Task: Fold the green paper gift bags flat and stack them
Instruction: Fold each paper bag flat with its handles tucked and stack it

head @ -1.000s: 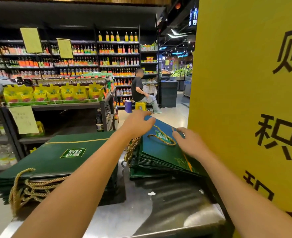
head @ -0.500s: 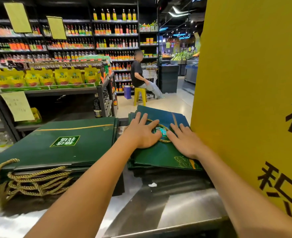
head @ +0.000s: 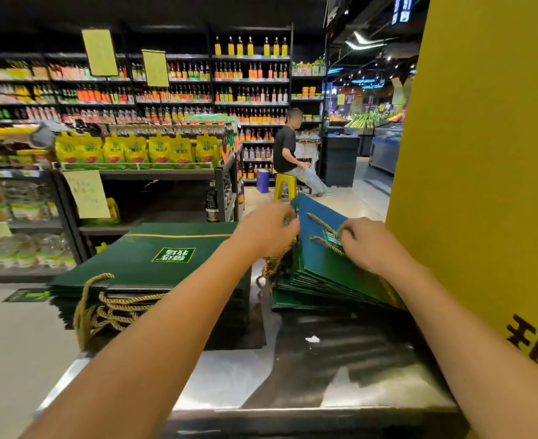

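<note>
- The left hand [head: 269,231] is curled on the left edge of the top bag [head: 316,259]; blur hides whether it pinches paper or cord.
- The right hand [head: 369,245] pinches the gold cord handle [head: 326,240] lying on that bag's face.
- The top bag sits tilted, far edge raised, on the unevenly fanned right pile [head: 318,288] of green bags.
- Pulling by the cord could tear its holes, or drag lower bags off the pile's left side, where loose cords [head: 272,267] hang ready to snag.
- Pressing the bag while it is skewed would crease it off-line.
- The yellow panel [head: 483,185] stands close on the pile's right and crowds the right hand.
- The neat left stack [head: 141,264] lies near, across a strip of steel counter [head: 245,375].
</note>
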{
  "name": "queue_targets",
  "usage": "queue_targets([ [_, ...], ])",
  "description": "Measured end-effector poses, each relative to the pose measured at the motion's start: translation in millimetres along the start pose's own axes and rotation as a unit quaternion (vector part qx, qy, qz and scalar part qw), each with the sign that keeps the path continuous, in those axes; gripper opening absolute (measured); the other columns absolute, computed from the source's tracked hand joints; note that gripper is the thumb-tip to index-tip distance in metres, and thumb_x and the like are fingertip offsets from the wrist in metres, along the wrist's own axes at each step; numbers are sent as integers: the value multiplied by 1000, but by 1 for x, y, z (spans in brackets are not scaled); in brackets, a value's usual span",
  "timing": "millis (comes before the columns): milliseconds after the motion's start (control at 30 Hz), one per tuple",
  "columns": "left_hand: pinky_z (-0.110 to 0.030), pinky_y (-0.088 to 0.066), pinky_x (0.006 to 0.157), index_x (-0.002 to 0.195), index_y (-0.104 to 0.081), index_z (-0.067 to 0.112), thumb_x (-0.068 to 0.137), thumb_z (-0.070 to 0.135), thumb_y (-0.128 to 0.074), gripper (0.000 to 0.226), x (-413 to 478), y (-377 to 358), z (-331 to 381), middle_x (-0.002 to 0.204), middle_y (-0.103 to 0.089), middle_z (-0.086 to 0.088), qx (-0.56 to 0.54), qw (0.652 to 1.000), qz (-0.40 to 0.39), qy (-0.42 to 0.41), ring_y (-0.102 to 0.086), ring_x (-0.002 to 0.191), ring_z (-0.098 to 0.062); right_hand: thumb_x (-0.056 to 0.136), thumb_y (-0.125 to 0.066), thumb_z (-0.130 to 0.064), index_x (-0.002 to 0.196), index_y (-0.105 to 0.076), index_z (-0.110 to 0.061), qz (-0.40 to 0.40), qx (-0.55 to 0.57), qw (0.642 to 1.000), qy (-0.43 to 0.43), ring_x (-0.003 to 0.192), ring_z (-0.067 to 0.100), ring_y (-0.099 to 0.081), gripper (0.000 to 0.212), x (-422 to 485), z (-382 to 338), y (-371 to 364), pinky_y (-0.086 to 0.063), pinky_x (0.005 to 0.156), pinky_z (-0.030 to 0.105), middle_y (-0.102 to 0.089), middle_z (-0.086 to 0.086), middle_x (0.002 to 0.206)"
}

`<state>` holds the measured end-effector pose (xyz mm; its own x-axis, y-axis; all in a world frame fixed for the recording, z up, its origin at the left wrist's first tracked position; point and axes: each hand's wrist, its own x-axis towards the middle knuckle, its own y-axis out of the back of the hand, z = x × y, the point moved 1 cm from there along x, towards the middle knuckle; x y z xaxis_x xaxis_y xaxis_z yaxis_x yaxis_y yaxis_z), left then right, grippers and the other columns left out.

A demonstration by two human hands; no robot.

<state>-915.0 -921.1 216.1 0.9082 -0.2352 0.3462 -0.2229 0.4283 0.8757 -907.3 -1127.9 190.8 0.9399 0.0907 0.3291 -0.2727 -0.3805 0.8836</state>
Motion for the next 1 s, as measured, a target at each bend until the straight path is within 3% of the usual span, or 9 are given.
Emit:
queue_targets([
  [133, -46, -53, 96, 121, -67, 19, 100, 35, -49, 32, -39, 39, -49, 123, -68, -4, 49, 995, 2, 88, -63, 111, -30, 100, -44, -25, 114, -68, -19, 28, 16, 998, 58, 98, 33, -62, 29, -6, -64, 16, -54, 86, 45, -70, 9, 112],
  [333, -43, -56, 92, 114, -70, 18, 97, 33, -55, 27, -118, 86, -134, 111, -72, -5, 102, 972, 4, 210, -67, 104, -30, 99, -47, -26, 86, -65, -8, -1, 1, 985, 171, 80, 32, -63, 28, -31, -159, 0, -55, 67, 41, -65, 13, 84],
  [400, -42, -59, 86, 98, -71, 17, 95, 35, -56, 24, -145, 98, -160, 103, -74, -8, 114, 960, 20, 255, -69, 96, -29, 99, -49, -30, 76, -55, -9, -23, -4, 984, 175, 71, 31, -58, 32, -37, -176, -18, -44, 57, 35, -56, 11, 73],
  [467, -39, -60, 76, 90, -70, 15, 94, 39, -56, 28, -165, 106, -181, 93, -75, -9, 115, 947, 39, 296, -70, 84, -27, 100, -50, -39, 80, -49, -11, -60, -10, 988, 141, 71, 28, -55, 34, -38, -181, -38, -42, 59, 34, -51, 5, 73],
  [600, -27, -39, 51, 84, -73, 13, 97, 41, -64, 33, -190, 114, -197, 69, -64, -2, 49, 934, 71, 346, -59, 63, -16, 100, -48, -56, 92, -48, -9, -122, -64, 986, 96, 76, 26, -56, 48, -38, -176, -67, -45, 64, 34, -51, 3, 74],
  [733, -33, -53, 70, 105, -78, 5, 92, 37, -72, 35, -197, 113, -212, 92, -75, -9, -81, 922, 124, 357, -66, 82, -21, 94, -52, -65, 72, -44, -11, -119, -44, 990, 59, 58, 17, -45, 59, -37, -172, -75, -35, 50, 28, -47, 2, 66],
  [833, -38, -54, 85, 118, -72, 2, 90, 35, -75, 44, -199, 109, -215, 114, -72, -13, -135, 905, 132, 382, -65, 100, -24, 92, -55, -67, 79, -52, -9, -129, -14, 990, 46, 57, 17, -50, 59, -36, -167, -79, -38, 49, 28, -55, 4, 70],
  [933, -40, -53, 88, 117, -72, 2, 87, 32, -79, 43, -199, 106, -216, 117, -70, -13, -169, 888, 142, 402, -63, 106, -26, 88, -56, -72, 96, -69, -10, -144, 26, 988, 48, 64, 20, -61, 63, -34, -160, -86, -50, 56, 32, -67, 6, 79],
  [1000, -40, -52, 88, 114, -71, 2, 85, 29, -81, 41, -199, 105, -217, 115, -69, -14, -185, 881, 147, 411, -62, 108, -27, 88, -59, -69, 80, -61, -9, -149, 57, 987, 37, 59, 20, -55, 60, -36, -156, -87, -42, 51, 31, -60, 6, 72],
])
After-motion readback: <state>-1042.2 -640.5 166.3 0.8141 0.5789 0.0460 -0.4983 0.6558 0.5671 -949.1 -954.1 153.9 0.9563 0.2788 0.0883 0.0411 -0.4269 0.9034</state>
